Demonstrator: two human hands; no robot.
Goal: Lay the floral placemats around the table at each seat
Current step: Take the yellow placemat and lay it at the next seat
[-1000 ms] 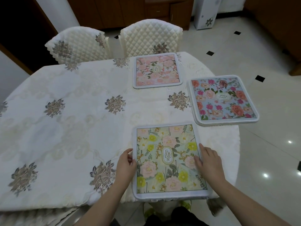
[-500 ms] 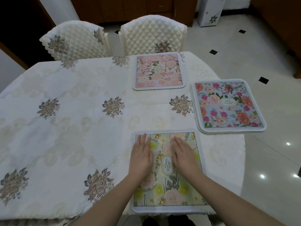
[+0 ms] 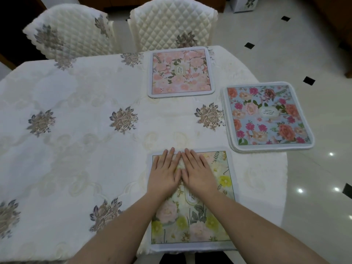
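Both hands lie flat on the yellow-green placemat (image 3: 192,216), which sits on the counter (image 3: 76,149) at the near edge, directly in front of the person. Left hand (image 3: 165,173) and right hand (image 3: 198,171) are side by side, thumbs touching; half a second ago a gap separated them, with the mat's oval label visible between. Both have slid toward the far edge of the mat since then: the fingertips (image 3: 172,149) now reach its white border, and the label shows below the palms. One second ago the hands held the mat by its left and right edges.

Fingers (image 3: 187,151) straight, slightly spread, pressing on the mat; nothing gripped.

Pink placemat (image 3: 181,72) unchanged, at the far edge before the right-hand quilted chair (image 3: 172,25). Blue placemat stack (image 3: 266,116) unchanged at the right edge, overhanging the counter slightly. Second chair (image 3: 68,31) at far left.
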